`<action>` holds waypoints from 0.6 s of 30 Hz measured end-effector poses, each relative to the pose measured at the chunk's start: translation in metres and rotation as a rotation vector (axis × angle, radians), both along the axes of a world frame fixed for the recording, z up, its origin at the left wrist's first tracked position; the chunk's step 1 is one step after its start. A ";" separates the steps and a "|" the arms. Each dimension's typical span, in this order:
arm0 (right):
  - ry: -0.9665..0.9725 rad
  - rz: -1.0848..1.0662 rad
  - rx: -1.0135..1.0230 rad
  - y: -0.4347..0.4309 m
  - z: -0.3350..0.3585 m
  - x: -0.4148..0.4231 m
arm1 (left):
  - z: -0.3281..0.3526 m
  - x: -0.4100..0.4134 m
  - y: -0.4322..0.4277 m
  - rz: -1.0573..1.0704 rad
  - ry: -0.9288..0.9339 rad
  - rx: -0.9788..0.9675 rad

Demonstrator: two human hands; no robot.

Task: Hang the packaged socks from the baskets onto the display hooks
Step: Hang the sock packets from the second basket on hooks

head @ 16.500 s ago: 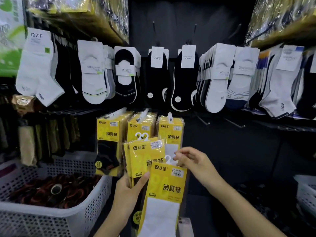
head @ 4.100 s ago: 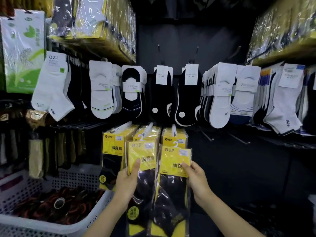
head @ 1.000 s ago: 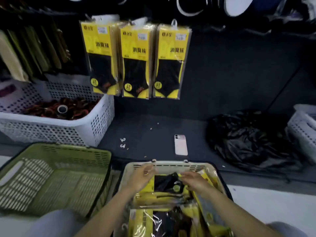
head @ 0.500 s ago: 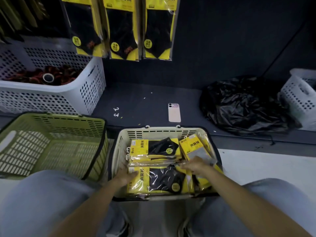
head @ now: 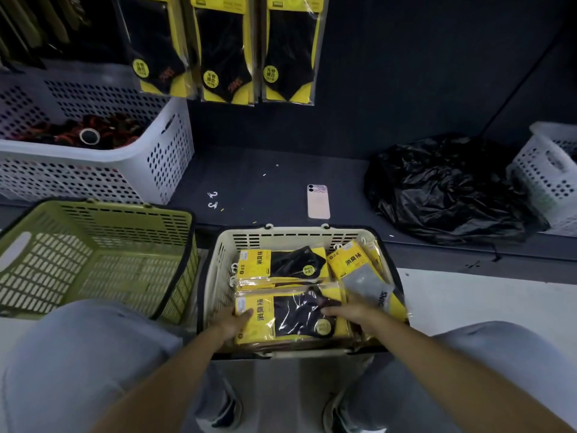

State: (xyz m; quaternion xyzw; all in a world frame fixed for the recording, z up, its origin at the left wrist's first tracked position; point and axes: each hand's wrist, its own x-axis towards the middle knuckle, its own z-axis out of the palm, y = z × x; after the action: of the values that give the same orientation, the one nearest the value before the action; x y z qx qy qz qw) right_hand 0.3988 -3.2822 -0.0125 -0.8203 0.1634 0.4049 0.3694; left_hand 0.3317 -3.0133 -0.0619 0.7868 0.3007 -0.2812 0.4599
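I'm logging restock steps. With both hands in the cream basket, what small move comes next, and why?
Probably lift the near black-sock pack clear of the cream basket: it lies on top, the left hand grips its label end, the right hand rests on its other end, and matching hung packs show above.

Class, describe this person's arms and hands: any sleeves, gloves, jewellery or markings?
The left forearm and right forearm are bare as far as the frame shows, with no sleeve in view. The left hand and right hand wear no gloves; no watch, bracelet or ring is visible. The knees below are covered by light grey-blue trousers.
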 end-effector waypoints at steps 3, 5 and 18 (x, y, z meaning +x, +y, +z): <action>0.004 -0.077 0.198 0.003 0.020 0.011 | 0.011 0.009 0.000 0.105 -0.045 -0.072; -0.062 -0.120 0.255 0.004 0.036 0.020 | 0.026 0.020 -0.004 0.185 -0.098 -0.118; -0.298 -0.653 0.875 0.028 0.106 0.053 | 0.163 0.086 -0.051 0.307 -0.536 -0.842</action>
State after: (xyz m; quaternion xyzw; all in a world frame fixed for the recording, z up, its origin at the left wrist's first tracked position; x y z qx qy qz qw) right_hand 0.4518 -3.2542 0.0932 -0.5459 0.1719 0.1794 0.8002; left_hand 0.4180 -3.0639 0.1015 0.5250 0.1449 -0.0958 0.8332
